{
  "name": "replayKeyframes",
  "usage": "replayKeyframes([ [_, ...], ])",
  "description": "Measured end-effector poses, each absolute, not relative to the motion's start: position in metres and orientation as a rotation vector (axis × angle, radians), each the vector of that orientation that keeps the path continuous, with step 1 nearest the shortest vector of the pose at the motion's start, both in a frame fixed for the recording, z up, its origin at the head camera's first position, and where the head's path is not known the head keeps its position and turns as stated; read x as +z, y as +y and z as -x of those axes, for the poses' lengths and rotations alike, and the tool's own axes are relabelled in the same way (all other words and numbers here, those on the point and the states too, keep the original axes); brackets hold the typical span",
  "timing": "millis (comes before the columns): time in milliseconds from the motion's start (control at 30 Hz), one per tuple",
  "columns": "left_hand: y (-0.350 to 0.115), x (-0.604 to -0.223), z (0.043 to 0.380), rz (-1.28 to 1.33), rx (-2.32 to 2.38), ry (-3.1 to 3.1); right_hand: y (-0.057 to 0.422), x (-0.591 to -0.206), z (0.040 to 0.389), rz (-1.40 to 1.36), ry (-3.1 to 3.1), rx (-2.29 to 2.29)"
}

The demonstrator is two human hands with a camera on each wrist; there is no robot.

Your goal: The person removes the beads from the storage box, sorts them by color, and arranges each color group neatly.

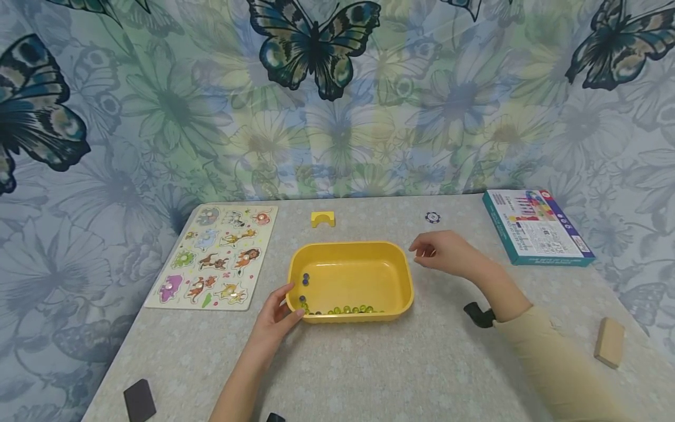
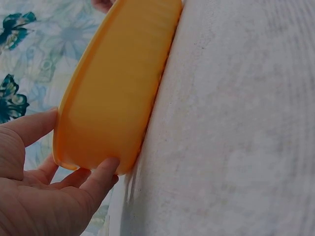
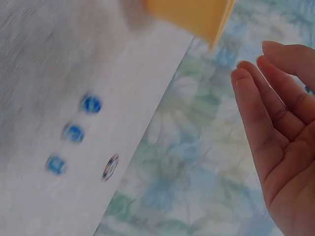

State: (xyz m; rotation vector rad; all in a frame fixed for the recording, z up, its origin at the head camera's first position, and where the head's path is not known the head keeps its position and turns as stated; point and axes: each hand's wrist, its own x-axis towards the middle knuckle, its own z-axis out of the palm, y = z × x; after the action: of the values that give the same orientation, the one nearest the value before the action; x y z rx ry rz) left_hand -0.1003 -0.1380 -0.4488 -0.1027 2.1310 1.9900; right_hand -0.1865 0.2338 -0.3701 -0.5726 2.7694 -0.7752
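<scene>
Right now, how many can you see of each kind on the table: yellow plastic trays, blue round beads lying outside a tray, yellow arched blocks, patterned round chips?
Yellow plastic tray: 1
Blue round beads outside it: 3
Yellow arched block: 1
Patterned round chip: 1
Total: 6

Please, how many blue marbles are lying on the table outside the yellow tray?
3: one blue marble nearest the tray, a second midway, a third farthest, in the right wrist view; more may be hidden.

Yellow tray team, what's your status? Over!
Left hand gripping yellow tray. Right hand empty, beside it. Green marbles inside, along near side. No obstacle seen between right hand and tray.
</scene>
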Motion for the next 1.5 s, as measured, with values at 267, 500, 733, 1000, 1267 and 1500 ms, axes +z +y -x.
replayKeyframes([
  [267, -0.138, -0.448, 0.1, 0.092, 1.999, 2.124, 0.176, -0.376, 0.187, 0.782, 2.685, -0.814],
  [500, -0.139, -0.45, 0.1, 0.091, 1.991, 2.139, 0.122, -0.396, 0.19, 0.986, 2.616, -0.786],
  [733, -0.139, -0.448, 0.1, 0.065, 1.987, 2.139, 0.069, -0.41, 0.188, 0.98, 2.561, -0.786],
  [1000, -0.141, -0.449, 0.1, 0.036, 1.99, 2.127, 0.032, -0.424, 0.19, 0.891, 2.571, -0.754],
  [1267, -0.141, -0.45, 0.1, 0.043, 1.984, 2.155, 0.012, -0.43, 0.189, 0.883, 2.644, -0.677],
  [1500, -0.14, -0.452, 0.101, 0.036, 1.979, 2.155, 0.004, -0.433, 0.185, 0.848, 2.679, -0.627],
])
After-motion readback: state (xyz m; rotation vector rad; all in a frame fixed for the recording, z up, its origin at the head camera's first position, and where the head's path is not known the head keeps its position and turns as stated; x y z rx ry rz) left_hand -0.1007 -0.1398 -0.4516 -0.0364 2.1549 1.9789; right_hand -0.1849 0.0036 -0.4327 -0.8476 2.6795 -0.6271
